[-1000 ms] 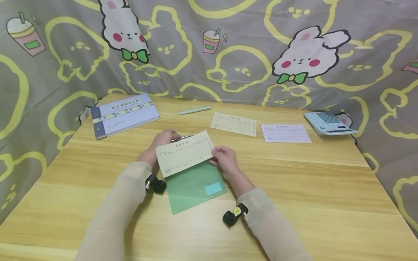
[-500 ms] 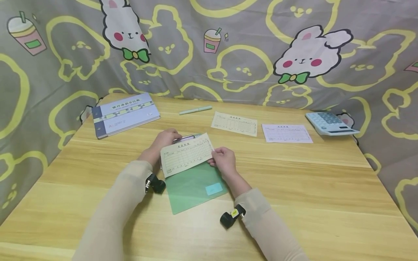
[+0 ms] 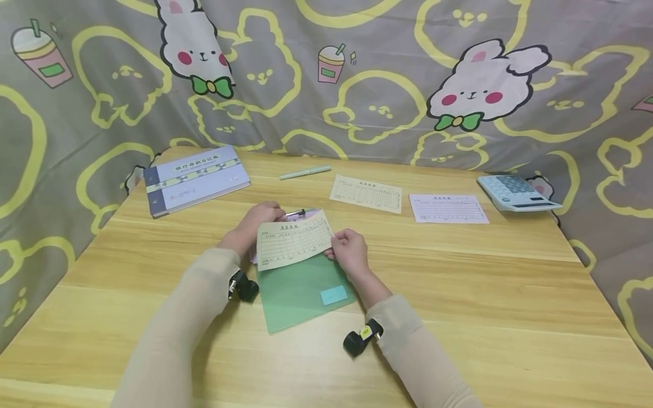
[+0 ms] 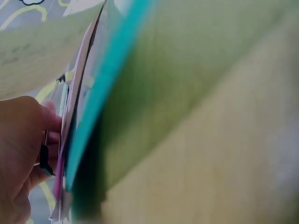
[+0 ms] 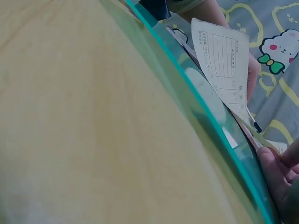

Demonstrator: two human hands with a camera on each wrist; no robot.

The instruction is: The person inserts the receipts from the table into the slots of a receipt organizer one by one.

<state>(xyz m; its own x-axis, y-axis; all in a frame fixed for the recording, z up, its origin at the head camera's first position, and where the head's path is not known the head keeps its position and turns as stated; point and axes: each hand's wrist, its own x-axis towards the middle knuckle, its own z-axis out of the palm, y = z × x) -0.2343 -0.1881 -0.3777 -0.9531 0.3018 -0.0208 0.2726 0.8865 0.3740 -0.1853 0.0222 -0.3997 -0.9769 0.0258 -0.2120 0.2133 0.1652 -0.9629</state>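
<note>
A green translucent clipboard [image 3: 301,300] with a light blue sticker [image 3: 334,295] lies at the middle of the table. My left hand [image 3: 259,222] grips at its top edge, fingers curled round the metal clip [image 3: 296,214] with its black tip. My right hand [image 3: 349,249] pinches the right end of a cream printed form slip [image 3: 293,242] between thumb and fingers. The slip bows over the upper part of the clipboard, its left end beside my left hand. Under it a pinkish-purple sheet [image 3: 312,213] shows along the top. The right wrist view shows the slip [image 5: 224,60] standing away from the board.
A blue account book [image 3: 196,181] lies back left, a pale green pen [image 3: 305,173] behind the clipboard. To the right are another cream slip [image 3: 366,193], a white slip [image 3: 449,209] and a light blue calculator [image 3: 515,192]. A patterned curtain [image 3: 377,68] hangs behind the wooden table [image 3: 484,317].
The slip's left end has shifted right and bent, and more of the clip and purple sheet shows above it. The left hand has moved slightly right; the right hand keeps its pinch.
</note>
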